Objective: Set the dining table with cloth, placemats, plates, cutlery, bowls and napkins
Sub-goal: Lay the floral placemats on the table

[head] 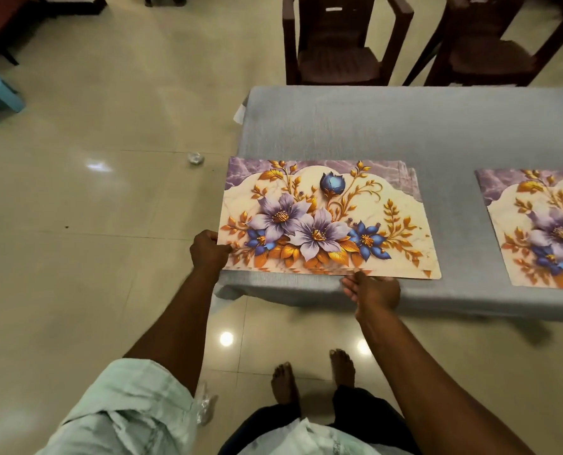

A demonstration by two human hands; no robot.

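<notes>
Left hand pinches the left short edge of the mat stack, thumb on top, fingers curled under. Right hand sits at the stack's near long edge, palm up, fingers loosely extended with tips touching or just under the edge; can't tell if it actually grips.

The stack lies on the near-left corner of the surface, already covered in grey cloth. Its left end overhangs the corner slightly. Several layered edges show along the near side, so more than one mat is in there.

Key relation: the long axis runs left-right, parallel to the near surface edge, directly ahead of both hands. The left hand has the firmer hold.

A second mat is already laid to the right, well apart from the stack. Judgement: the placemat step is in hand; peeling one off the stack looks next.

Two chairs stand on the far side.
</notes>
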